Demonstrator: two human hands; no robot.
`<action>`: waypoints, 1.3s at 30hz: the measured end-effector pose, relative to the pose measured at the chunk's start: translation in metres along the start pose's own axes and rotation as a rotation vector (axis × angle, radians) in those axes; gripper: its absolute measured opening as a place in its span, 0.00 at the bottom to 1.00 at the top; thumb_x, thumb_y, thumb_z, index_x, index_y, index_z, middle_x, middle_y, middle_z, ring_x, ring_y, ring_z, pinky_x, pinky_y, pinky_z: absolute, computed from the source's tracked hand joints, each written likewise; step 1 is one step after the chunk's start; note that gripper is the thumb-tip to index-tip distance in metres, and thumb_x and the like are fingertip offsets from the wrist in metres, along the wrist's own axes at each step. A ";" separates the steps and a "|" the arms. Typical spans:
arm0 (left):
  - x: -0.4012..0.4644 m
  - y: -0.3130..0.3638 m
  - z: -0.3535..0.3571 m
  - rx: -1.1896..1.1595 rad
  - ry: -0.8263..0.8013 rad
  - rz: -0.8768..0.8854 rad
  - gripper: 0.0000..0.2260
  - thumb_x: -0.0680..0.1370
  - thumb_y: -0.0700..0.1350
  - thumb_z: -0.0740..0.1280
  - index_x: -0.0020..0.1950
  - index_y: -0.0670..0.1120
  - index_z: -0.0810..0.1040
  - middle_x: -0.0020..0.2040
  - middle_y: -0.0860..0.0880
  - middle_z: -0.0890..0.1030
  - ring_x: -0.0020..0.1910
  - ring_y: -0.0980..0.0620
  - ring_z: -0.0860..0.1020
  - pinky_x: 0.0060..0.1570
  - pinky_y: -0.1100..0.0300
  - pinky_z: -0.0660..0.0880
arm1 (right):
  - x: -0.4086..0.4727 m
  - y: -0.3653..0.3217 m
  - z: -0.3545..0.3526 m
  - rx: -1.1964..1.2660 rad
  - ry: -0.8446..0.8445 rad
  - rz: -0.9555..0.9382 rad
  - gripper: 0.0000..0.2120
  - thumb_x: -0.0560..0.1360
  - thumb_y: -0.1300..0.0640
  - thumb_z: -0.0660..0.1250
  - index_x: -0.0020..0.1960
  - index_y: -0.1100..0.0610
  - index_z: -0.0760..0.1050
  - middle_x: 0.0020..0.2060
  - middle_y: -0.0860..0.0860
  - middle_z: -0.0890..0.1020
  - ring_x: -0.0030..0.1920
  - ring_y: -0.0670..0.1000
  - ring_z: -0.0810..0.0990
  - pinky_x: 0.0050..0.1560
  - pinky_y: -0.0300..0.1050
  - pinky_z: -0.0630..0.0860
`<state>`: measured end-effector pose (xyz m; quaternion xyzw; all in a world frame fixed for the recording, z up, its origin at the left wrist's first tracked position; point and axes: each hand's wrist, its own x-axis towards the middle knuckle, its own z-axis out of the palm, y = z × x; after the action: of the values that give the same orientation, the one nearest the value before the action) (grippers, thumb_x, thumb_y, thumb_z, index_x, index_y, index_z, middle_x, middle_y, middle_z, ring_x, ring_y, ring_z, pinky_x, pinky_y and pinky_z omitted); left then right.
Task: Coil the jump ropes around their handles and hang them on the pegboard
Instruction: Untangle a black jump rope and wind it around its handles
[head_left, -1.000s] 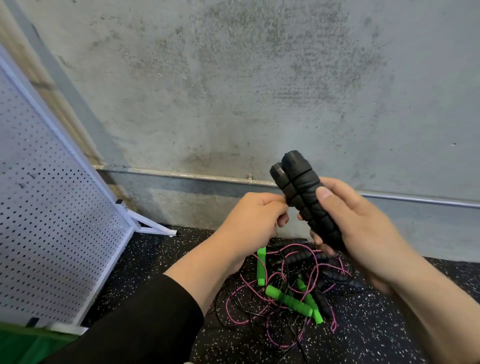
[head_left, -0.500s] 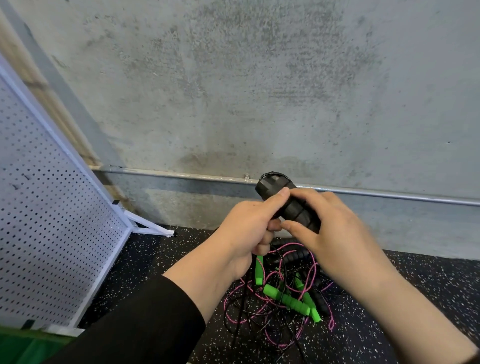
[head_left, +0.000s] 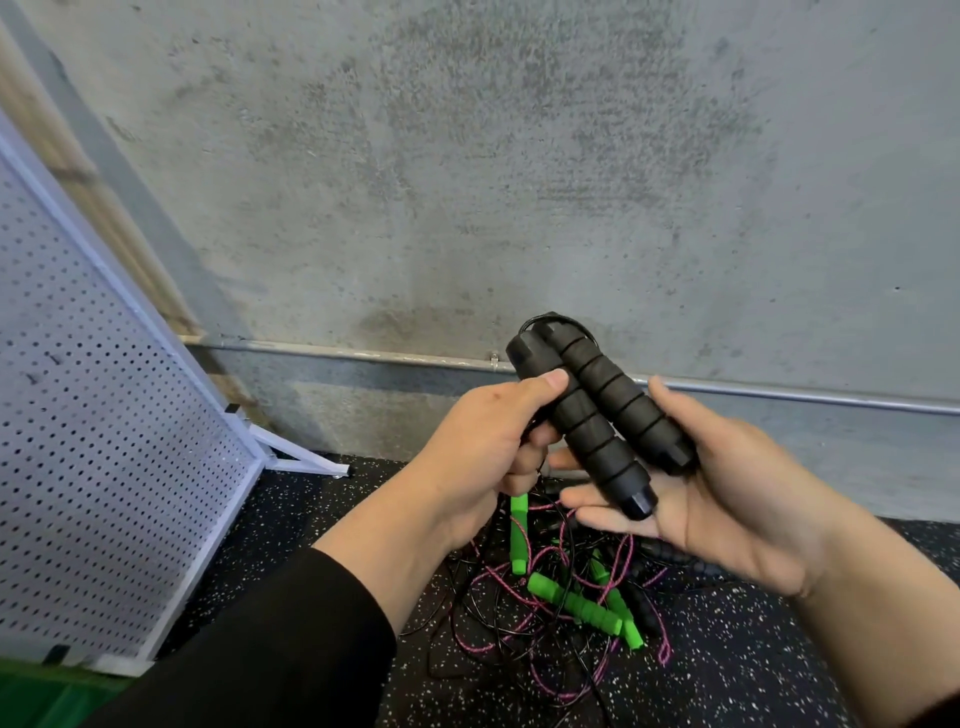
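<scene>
Head view: left hand (head_left: 483, 447) pinches two black foam handles (head_left: 597, 415), resting on the flat-fingered right hand (head_left: 727, 499); likely light, grippy, best held mid-shaft.

Right hand (head_left: 727, 499) has opened under the black handles (head_left: 602, 415).

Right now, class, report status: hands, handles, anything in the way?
Left hand grips black handles; right hand open, cradling them. Pegboard bare, left. Tangled ropes on floor below.
</scene>
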<state>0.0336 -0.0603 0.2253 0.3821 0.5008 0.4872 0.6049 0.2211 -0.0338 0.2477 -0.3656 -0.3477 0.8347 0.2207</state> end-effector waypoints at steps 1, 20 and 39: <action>-0.001 0.000 -0.001 0.006 -0.031 -0.003 0.18 0.82 0.55 0.64 0.35 0.48 0.69 0.33 0.48 0.67 0.27 0.55 0.55 0.24 0.63 0.54 | -0.002 -0.001 -0.002 0.023 -0.084 0.022 0.27 0.79 0.40 0.58 0.61 0.60 0.83 0.60 0.66 0.81 0.51 0.64 0.86 0.50 0.57 0.85; -0.002 0.008 -0.014 0.368 -0.004 -0.185 0.30 0.79 0.69 0.60 0.54 0.44 0.85 0.29 0.53 0.65 0.27 0.54 0.55 0.27 0.62 0.53 | 0.004 -0.003 -0.009 -0.521 0.329 -0.390 0.20 0.82 0.51 0.64 0.70 0.33 0.69 0.49 0.67 0.80 0.34 0.54 0.76 0.31 0.48 0.71; 0.005 0.001 -0.005 -0.060 0.039 -0.223 0.16 0.81 0.62 0.64 0.47 0.50 0.75 0.30 0.52 0.69 0.23 0.57 0.56 0.21 0.66 0.52 | 0.017 0.022 -0.005 -1.626 0.420 -0.620 0.34 0.78 0.41 0.64 0.77 0.28 0.48 0.71 0.40 0.67 0.69 0.49 0.70 0.68 0.53 0.72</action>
<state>0.0287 -0.0549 0.2241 0.2959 0.5371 0.4390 0.6567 0.2116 -0.0355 0.2204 -0.4439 -0.8674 0.1491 0.1681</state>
